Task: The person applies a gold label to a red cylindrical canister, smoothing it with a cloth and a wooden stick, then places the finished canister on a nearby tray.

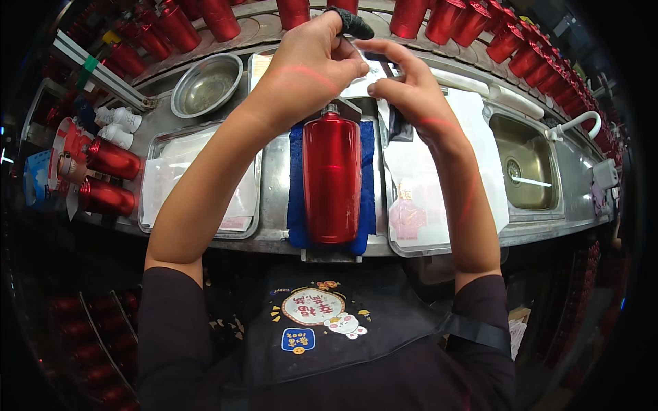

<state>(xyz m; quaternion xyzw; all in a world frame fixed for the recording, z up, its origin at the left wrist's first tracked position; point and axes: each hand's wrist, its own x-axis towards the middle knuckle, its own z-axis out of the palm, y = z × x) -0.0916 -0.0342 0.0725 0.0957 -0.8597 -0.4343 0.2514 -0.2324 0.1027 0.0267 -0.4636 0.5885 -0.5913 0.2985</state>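
A glossy red metal bottle (332,179) lies on a blue cloth (296,198), its narrow neck pointing away from me. Beyond that neck, my left hand (312,65) is closed in a pinch, with a black cover (354,23) on one finger. Something thin and pale seems to be at its fingertips, too small to make out. Close beside it on the right, my right hand (410,81) has thumb and forefinger spread apart, the forefinger reaching toward the left fingertips. Its other fingers are partly hidden.
Left of the bottle are a metal bowl (207,85) and a tray (145,216) of white sheets. More sheets (445,192) cover the right side, before a sink (531,164) with a white faucet (576,122). Red bottles (219,19) line the back; two more (108,197) lie left.
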